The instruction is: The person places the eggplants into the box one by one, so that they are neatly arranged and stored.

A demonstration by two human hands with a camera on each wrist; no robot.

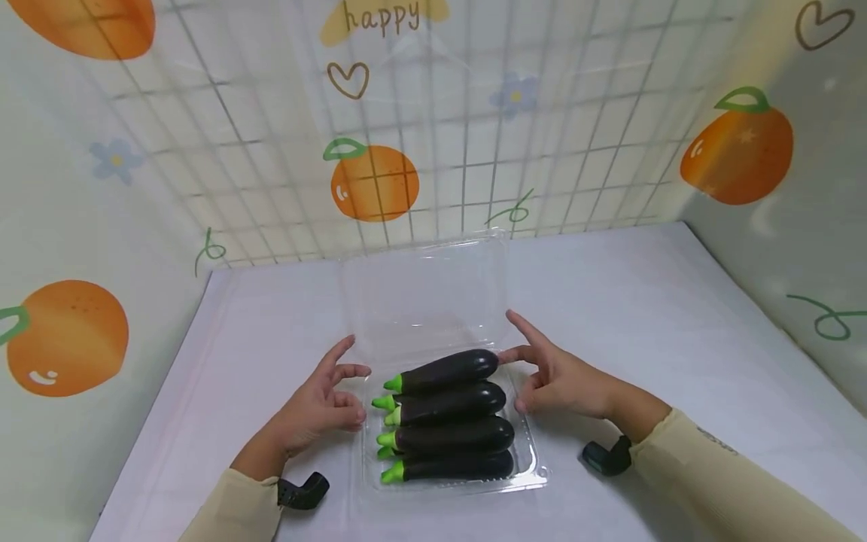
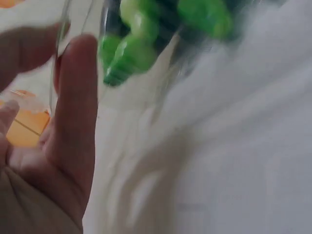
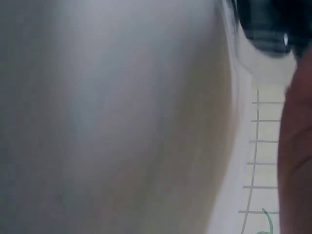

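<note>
A clear plastic clamshell box (image 1: 531,459) lies in the middle of the white table in the head view, with its lid (image 1: 427,293) raised at the back. Several dark eggplants (image 1: 455,435) with green stem ends lie side by side in the base, stems to the left. At the left side, my left hand (image 1: 314,406) holds the box's edge between thumb and fingers, its index finger stretched out. My right hand (image 1: 569,380) holds the opposite side, index finger pointing toward the lid. The left wrist view shows blurred green stems (image 2: 131,53) beside the thumb. Little of the right hand shows in its wrist view.
A translucent curtain printed with oranges (image 1: 375,184) surrounds the table (image 1: 609,301) at the back and sides, with a wire grid (image 1: 589,128) behind it. Black devices (image 1: 305,491) are strapped on both wrists.
</note>
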